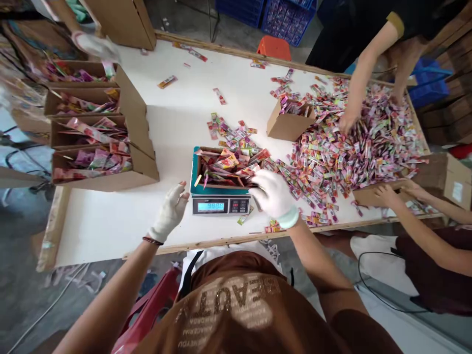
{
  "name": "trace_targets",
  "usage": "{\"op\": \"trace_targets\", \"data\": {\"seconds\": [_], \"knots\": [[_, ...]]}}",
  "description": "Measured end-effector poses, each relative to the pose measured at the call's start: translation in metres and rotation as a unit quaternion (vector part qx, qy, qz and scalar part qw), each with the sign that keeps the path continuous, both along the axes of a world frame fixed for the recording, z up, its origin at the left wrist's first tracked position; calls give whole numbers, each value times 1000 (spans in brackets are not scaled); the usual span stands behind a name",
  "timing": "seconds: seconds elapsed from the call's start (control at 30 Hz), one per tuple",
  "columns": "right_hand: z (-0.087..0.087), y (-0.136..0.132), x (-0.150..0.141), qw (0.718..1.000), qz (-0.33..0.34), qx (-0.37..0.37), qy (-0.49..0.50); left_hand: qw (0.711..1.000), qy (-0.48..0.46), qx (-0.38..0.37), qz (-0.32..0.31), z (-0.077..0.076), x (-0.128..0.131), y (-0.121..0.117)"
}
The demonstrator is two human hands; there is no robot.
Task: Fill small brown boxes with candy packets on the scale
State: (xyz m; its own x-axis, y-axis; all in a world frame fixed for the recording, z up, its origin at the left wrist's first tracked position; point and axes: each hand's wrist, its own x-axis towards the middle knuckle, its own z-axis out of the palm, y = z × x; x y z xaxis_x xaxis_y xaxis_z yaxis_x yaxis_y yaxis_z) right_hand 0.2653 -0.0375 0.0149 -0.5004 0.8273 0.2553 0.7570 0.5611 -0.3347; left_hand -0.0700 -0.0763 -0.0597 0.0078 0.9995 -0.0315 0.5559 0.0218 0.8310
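A small cardboard box (201, 158) full of colourful sachets sits on a teal digital scale (220, 204) at the near edge of a white table (177, 128). My right hand (275, 196), in a white glove, rests at the box's right side with fingers curled on a few sachets (254, 169). My left hand (170, 212), also gloved, hovers left of the scale, fingers apart, holding nothing. A big heap of sachets (350, 142) covers the table's right half.
Four sachet-filled cardboard boxes (96, 142) line the table's left side. Another small box (289, 123) stands by the heap. Other people's hands (348, 120) (385, 194) reach into the heap from the far and right sides. Blue crates (287, 14) and an orange stool (273, 47) stand beyond.
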Motion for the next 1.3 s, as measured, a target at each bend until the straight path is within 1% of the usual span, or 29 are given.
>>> {"op": "trace_targets", "data": {"seconds": [0.07, 0.1, 0.17, 0.2, 0.27, 0.3, 0.37, 0.43, 0.47, 0.53, 0.6, 0.67, 0.77, 0.83, 0.87, 0.93, 1.0, 1.07, 1.13, 1.17, 1.23, 1.3], "knots": [[14, -1, 25, 996, -52, 39, 68, 1000, 8, -4, 26, -11, 2, -17], [17, 1, 35, 991, -73, 57, 94, 999, 14, -4, 41, -16, -1, -23], [17, 10, 45, 987, -86, 76, 109, 998, 18, 1, 64, -21, -8, -29], [15, 17, 44, 989, -83, 75, 100, 997, 15, 8, 69, -21, -12, -29], [9, 34, 28, 994, -74, 48, 64, 997, 4, 39, 61, -11, -15, -22], [6, 43, 15, 997, -69, 24, 37, 997, 1, 63, 48, -2, -13, -16], [1, 59, -18, 998, -56, -33, -20, 993, 21, 119, 16, 21, -4, 0], [-4, 69, -52, 995, -42, -72, -58, 984, 81, 158, -16, 46, 10, 17], [-6, 71, -67, 994, -34, -83, -68, 979, 120, 164, -29, 56, 19, 24], [-10, 71, -89, 992, -24, -95, -76, 967, 194, 151, -60, 70, 36, 37], [-13, 68, -100, 990, -20, -106, -86, 957, 247, 119, -92, 74, 49, 44], [-12, 67, -102, 989, -22, -112, -94, 949, 279, 98, -111, 72, 56, 47], [-2, 70, -98, 990, -33, -106, -92, 937, 313, 106, -111, 70, 54, 45], [9, 73, -93, 992, -44, -90, -82, 931, 327, 123, -104, 76, 48, 43], [16, 74, -89, 993, -50, -80, -76, 930, 328, 134, -99, 82, 45, 41], [32, 72, -77, 994, -64, -59, -63, 934, 305, 166, -84, 100, 42, 38], [52, 64, -57, 995, -79, -40, -51, 944, 252, 200, -73, 124, 47, 34], [75, 48, -28, 995, -95, -1, -31, 953, 181, 226, -87, 147, 61, 33], [99, 28, 7, 990, -127, 64, -7, 956, 104, 246, -121, 164, 85, 33], [110, 17, 25, 983, -158, 95, -2, 954, 65, 257, -143, 170, 98, 34], [128, 0, 58, 968, -212, 134, -22, 940, -3, 278, -197, 176, 122, 39], [136, -10, 84, 952, -256, 159, -56, 924, -44, 286, -248, 178, 136, 44]]}}
